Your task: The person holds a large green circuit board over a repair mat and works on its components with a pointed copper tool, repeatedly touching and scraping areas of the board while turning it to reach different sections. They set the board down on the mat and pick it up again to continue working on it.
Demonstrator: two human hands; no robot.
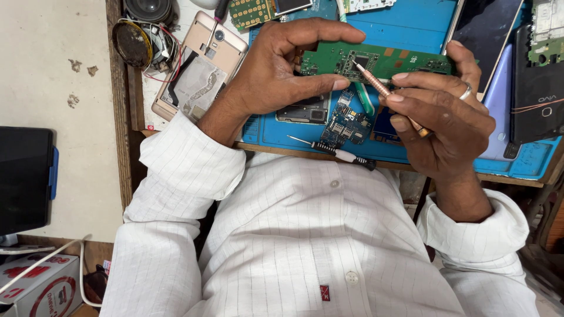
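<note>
Where white shirt (305,235) ends, screwdriver (335,151) lies on blue mat (282,132) at tabletop (126,117) edge. Right hand (449,126) closed around copper-tipped tool (382,89), tip touching chip on green circuit board (376,61). Left hand (276,70) pinches board's left end. Gold phone shell (200,64) beyond, left.

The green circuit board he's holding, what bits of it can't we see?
Head view only:
- Green circuit board: left end hidden under left hand fingers; right end behind right hand.
- Its tiny parts: too small to identify.
- Screwdriver: handle hidden inside the right hand.
</note>
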